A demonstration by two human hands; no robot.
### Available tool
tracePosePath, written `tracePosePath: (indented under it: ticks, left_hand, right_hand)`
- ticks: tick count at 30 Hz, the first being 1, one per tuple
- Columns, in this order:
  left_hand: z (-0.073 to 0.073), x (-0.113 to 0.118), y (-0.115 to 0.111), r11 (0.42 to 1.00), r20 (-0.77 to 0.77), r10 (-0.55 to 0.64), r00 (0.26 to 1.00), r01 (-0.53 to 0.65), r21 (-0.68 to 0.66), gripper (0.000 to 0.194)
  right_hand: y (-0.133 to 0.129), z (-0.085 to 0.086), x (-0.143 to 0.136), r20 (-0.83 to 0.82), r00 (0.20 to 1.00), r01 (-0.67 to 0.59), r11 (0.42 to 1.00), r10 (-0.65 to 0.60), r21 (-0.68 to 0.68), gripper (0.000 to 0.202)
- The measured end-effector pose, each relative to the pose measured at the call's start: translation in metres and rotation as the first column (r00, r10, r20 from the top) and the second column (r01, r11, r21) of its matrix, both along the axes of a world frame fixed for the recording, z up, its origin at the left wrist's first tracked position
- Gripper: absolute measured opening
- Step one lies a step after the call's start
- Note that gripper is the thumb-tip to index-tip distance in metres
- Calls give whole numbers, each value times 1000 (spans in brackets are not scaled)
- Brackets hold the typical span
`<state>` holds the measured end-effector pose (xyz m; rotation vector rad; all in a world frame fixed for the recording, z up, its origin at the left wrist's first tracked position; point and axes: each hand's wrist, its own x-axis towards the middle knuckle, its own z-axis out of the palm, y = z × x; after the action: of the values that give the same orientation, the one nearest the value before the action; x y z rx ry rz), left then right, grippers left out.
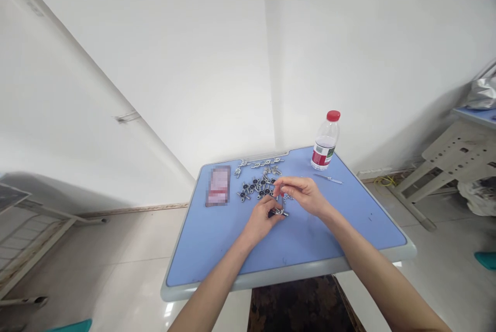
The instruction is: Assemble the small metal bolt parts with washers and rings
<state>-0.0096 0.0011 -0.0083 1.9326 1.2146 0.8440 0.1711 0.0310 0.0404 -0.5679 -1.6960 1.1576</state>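
Over the near middle of the table, my left hand [263,218] is closed on a small metal fitting [279,212]. My right hand [302,192] is just above it, thumb and fingers pinched around a thin tool [282,201]. The tool's shaft points down at the fitting, and a bit of red shows by the fingertips; its exact kind is not clear. Beyond my hands lies a cluster of metal fittings with black round parts [252,186]. Some small shiny pieces [289,197] are partly hidden behind my right hand.
Plain silvery fittings [256,165] lie along the far edge of the blue table [201,249]. A phone-like rectangle [218,185], blurred out, lies at left. A red-capped water bottle [325,146] stands at far right, near a slim knife-like tool [328,179]. The white wall is directly behind.
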Motion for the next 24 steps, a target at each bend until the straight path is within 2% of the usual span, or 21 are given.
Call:
tracePosePath:
  ticks: [8, 15, 24]
  left_hand:
    - [-2, 0, -2, 1000, 11, 19, 1000, -18, -8, 6]
    - [1, 1, -2, 999, -8, 35, 999, -35, -11, 8]
    - [0, 2, -3, 999, -36, 37, 999, -37, 15, 9]
  right_hand:
    - [-5, 5, -6, 5, 993, 121, 993, -121, -7, 11]
    - [-6, 3, -9, -13, 965, 261, 962, -263, -75, 8]
    - [-7, 3, -11, 15, 941, 338, 940, -337, -43, 7]
